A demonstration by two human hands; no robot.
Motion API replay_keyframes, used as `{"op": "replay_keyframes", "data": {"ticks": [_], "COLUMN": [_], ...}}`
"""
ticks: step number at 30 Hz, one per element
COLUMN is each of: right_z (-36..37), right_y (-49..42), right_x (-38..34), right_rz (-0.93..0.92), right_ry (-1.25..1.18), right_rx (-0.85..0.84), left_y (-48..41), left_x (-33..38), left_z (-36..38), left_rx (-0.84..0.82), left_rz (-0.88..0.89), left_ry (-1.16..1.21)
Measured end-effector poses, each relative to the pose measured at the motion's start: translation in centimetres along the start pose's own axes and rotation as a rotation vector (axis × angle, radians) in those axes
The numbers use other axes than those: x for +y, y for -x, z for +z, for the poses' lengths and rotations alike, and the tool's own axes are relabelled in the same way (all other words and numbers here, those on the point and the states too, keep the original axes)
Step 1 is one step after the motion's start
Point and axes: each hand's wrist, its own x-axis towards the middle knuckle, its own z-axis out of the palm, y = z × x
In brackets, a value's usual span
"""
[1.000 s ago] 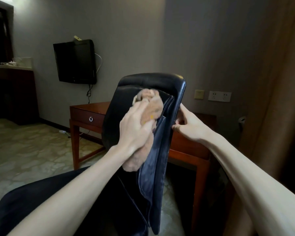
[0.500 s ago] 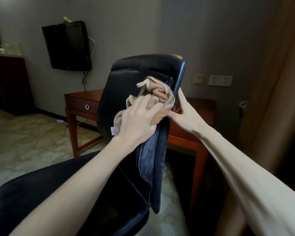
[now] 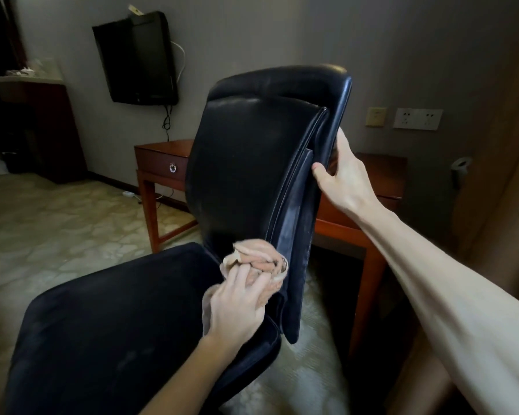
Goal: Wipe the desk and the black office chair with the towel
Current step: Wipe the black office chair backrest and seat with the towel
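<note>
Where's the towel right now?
Head view: the towel is bunched under the left hand, low against the black office chair backrest, just above its seat.

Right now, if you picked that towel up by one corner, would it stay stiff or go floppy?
Probably floppy: the towel is crumpled into soft folds under the left hand. It looks light, since one hand bunches it. Over the smooth chair it would likely slide easily.

dim room: grey wall [image 3: 252,31] with a mounted black television [image 3: 135,58] and sockets [image 3: 417,118], pale stone-patterned floor [image 3: 57,223].
</note>
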Motion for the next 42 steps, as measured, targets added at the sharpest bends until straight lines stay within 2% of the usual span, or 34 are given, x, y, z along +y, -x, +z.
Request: {"op": "replay_keyframes", "data": {"ticks": [3,6,9,12,14,17,19,23,29,33,38,40,42], "right_z": [0.3,0.3,0.1,0.1,0.0,-0.1,0.0,0.0,-0.2,-0.4,-0.7,-0.8,-0.8], "right_y": [0.4,0.9,1.1,1.3,1.6,1.9,2.0,2.9,3.6,4.0,4.7,4.9,5.2], "right_x": [-0.3,-0.4,-0.2,-0.6,-0.8,-1.1,-1.3,-1.5,-2.0,-2.6,-3.3,-3.6,-3.8], "right_rz": [0.009,0.011,0.038,0.044,0.041,0.045,0.044,0.033,0.028,0.055,0.061,0.046,0.023], "right_ry": [0.009,0.001,-0.003,-0.001,0.006,0.027,0.052,0.035,0.042,0.036,0.052,0.058,0.065], "right_rx": [0.013,0.004,0.012,0.023,0.030,0.040,0.064,0.108,0.119,0.111,0.103,0.104,0.115], "left_y": [4.8,7.1,3.4,-2.5,-6.6,-11.7,-14.0,-14.9,-9.2,-2.2,5.6,7.2,6.8], "left_x": [-0.4,-0.9,-0.6,0.2,1.0,2.3,3.4,6.0,4.3,2.4,0.2,0.1,0.1], "left_z": [1.5,1.3,-2.0,-6.6,-9.1,-11.5,-11.9,-9.8,-7.1,-5.9,-3.7,-3.3,-4.3], "left_rx": [-0.207,-0.239,-0.024,0.247,0.350,0.386,0.320,0.074,0.059,-0.043,-0.202,-0.286,-0.291], "left_rz": [0.006,-0.090,-0.303,-0.417,-0.408,-0.309,-0.245,-0.065,0.048,0.105,0.077,0.041,-0.021], "left_ry": [-0.023,0.071,0.254,0.378,0.382,0.356,0.287,0.067,-0.170,-0.162,-0.169,-0.163,-0.112]}}
